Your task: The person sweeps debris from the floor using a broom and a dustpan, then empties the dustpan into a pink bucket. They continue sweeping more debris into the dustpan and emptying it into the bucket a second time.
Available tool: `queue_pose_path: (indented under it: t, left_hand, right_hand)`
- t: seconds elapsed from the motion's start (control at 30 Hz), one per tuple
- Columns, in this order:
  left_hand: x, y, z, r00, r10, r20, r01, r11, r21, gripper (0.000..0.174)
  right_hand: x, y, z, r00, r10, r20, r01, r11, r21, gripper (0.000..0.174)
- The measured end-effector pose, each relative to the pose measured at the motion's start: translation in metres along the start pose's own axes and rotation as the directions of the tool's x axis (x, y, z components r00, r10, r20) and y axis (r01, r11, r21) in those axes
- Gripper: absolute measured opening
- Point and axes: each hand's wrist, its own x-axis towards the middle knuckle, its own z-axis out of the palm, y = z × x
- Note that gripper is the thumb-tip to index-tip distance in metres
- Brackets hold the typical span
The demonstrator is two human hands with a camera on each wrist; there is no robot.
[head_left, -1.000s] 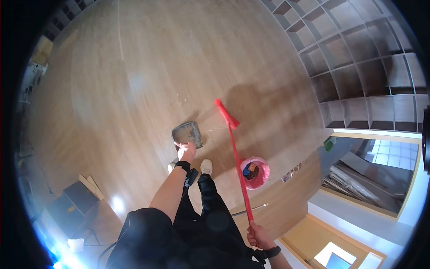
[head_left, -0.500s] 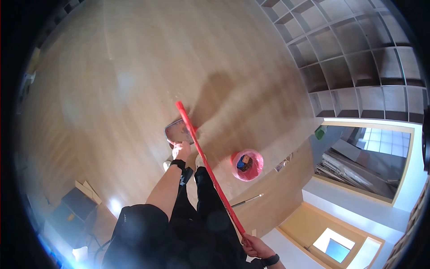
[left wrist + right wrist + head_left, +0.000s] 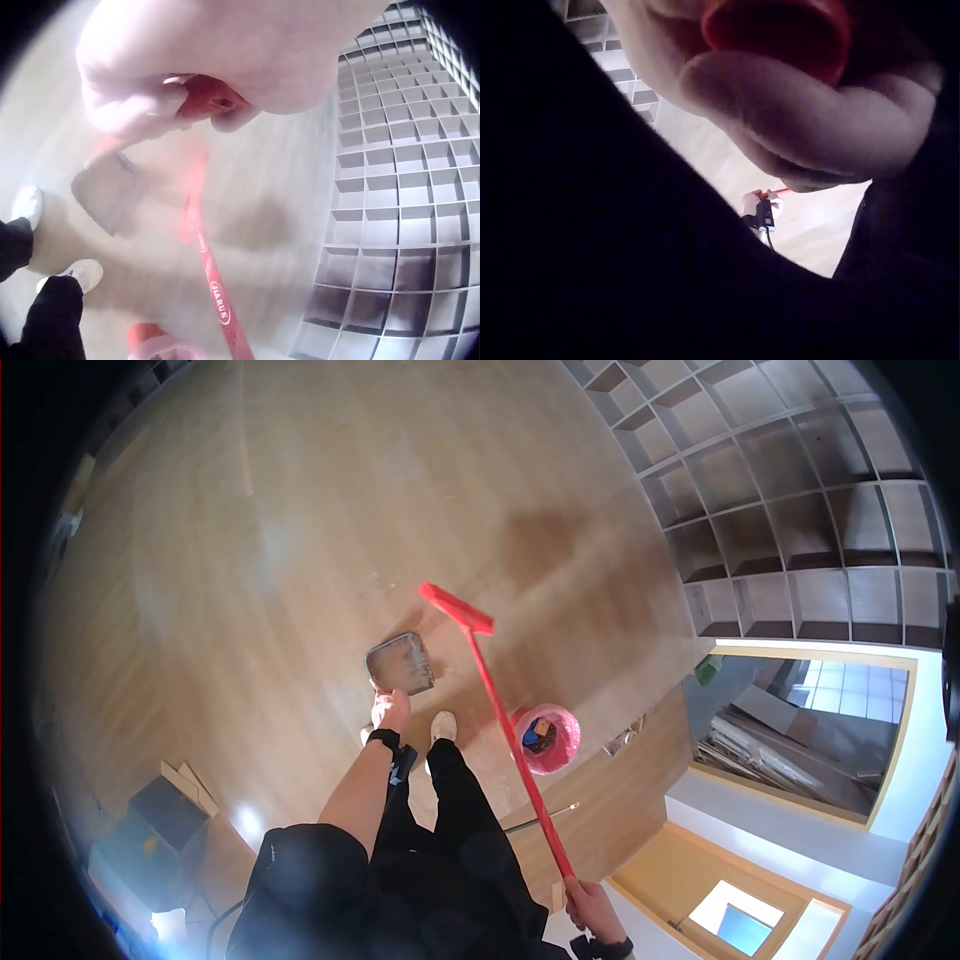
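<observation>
My left hand [image 3: 391, 710] grips the dustpan [image 3: 401, 664] low in front of my feet; its pan has a dark rim. The left wrist view shows the fingers curled round its red handle [image 3: 202, 99]. Off to the right, my right hand [image 3: 592, 909] holds the top of a red broom [image 3: 512, 738]. The broom head [image 3: 457, 609] is ahead and right of the dustpan, bristles hidden. In the right wrist view, fingers wrap the hollow end of the red broom handle [image 3: 840, 45]. Small bits of debris [image 3: 376, 576] lie on the floor beyond the dustpan.
A red bin with a pink liner [image 3: 572, 744], holding some rubbish, stands right of my feet, partly behind the broom handle. Behind it a thin pole [image 3: 556, 815] lies on the floor. Cubby shelves [image 3: 790, 510] line the right side. A dark box [image 3: 170, 805] sits at left.
The broom head swung left over the dustpan's edge, then back to the right, away from it. Both hands keep their hold, and the dustpan stays nearly in place.
</observation>
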Motion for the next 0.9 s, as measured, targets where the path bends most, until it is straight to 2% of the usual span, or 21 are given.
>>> queue_pose_path:
  t: [0.07,0.1,0.13,0.17,0.2,0.23,0.27,0.3,0.37,0.4,0.47,0.6,0.73,0.77,0.8,0.9]
  left_hand:
    - [0.009,-0.011,0.001,1.0,-0.005,0.0,0.005,0.999,0.048,0.04]
    - [0.023,-0.024,0.011,0.992,0.122,0.031,-0.126,0.951,0.281,0.033]
    - [0.025,-0.028,0.006,0.968,0.233,0.094,-0.248,0.833,0.495,0.027]
    - [0.023,-0.03,0.007,0.976,0.219,0.011,-0.208,0.909,0.362,0.029]
    - [0.024,-0.031,0.007,0.978,0.21,0.003,-0.197,0.91,0.366,0.029]
    - [0.025,-0.031,0.007,0.988,0.151,-0.043,-0.137,0.963,0.234,0.032]
    - [0.025,-0.031,0.009,0.993,0.083,-0.078,-0.076,0.993,0.092,0.034]
    - [0.016,-0.016,-0.003,0.997,-0.073,-0.024,0.073,0.997,0.011,0.039]
    - [0.009,-0.007,-0.008,0.996,-0.084,-0.016,0.084,0.996,-0.014,0.039]
    - [0.008,-0.006,-0.008,0.996,-0.086,-0.009,0.086,0.996,-0.037,0.039]
    - [0.006,-0.005,-0.005,0.996,-0.085,-0.023,0.084,0.995,-0.047,0.04]
    - [0.001,0.005,-0.002,0.999,-0.04,0.02,0.041,0.998,-0.046,0.042]
    - [0.005,-0.001,0.014,0.995,-0.064,0.082,0.064,0.998,0.008,0.044]
    - [0.022,-0.021,0.032,0.995,-0.002,0.098,-0.005,0.997,0.075,0.045]
    - [0.019,-0.016,0.028,0.991,0.058,0.117,-0.074,0.987,0.14,0.045]
    - [0.003,0.001,0.012,0.996,0.019,0.084,-0.032,0.987,0.156,0.045]
  right_hand:
    - [0.028,-0.011,0.011,0.965,-0.189,-0.183,0.136,0.955,-0.265,0.037]
    - [0.043,-0.015,0.016,0.966,-0.19,-0.173,0.138,0.952,-0.274,0.037]
    - [0.058,-0.018,0.02,0.969,-0.187,-0.164,0.149,0.964,-0.22,0.036]
    - [0.07,-0.02,0.025,0.971,-0.185,-0.153,0.159,0.974,-0.163,0.036]
    - [0.077,-0.021,0.027,0.973,-0.183,-0.143,0.158,0.973,-0.17,0.036]
    - [0.082,-0.023,0.027,0.993,-0.104,-0.049,0.102,0.994,-0.037,0.036]
    - [0.084,-0.021,0.027,0.998,-0.031,0.051,0.027,0.996,0.088,0.036]
    - [0.084,-0.017,0.031,0.998,-0.025,0.053,0.021,0.997,0.079,0.036]
    - [0.081,-0.003,0.04,0.989,0.09,0.115,-0.107,0.982,0.156,0.037]
    - [0.075,-0.001,0.041,0.989,0.091,0.113,-0.108,0.982,0.153,0.037]
    - [0.058,0.005,0.041,0.891,0.18,0.417,-0.337,0.877,0.341,0.038]
    - [0.032,0.01,0.05,0.842,0.185,0.507,-0.386,0.862,0.327,0.037]
    - [0.027,0.015,0.051,0.845,0.179,0.504,-0.361,0.886,0.29,0.036]
    - [0.025,0.013,0.05,0.834,0.185,0.519,-0.37,0.886,0.28,0.035]
    - [0.022,0.013,0.049,0.823,0.192,0.534,-0.381,0.885,0.269,0.035]
    - [0.019,0.016,0.044,0.808,0.185,0.56,-0.388,0.882,0.268,0.035]
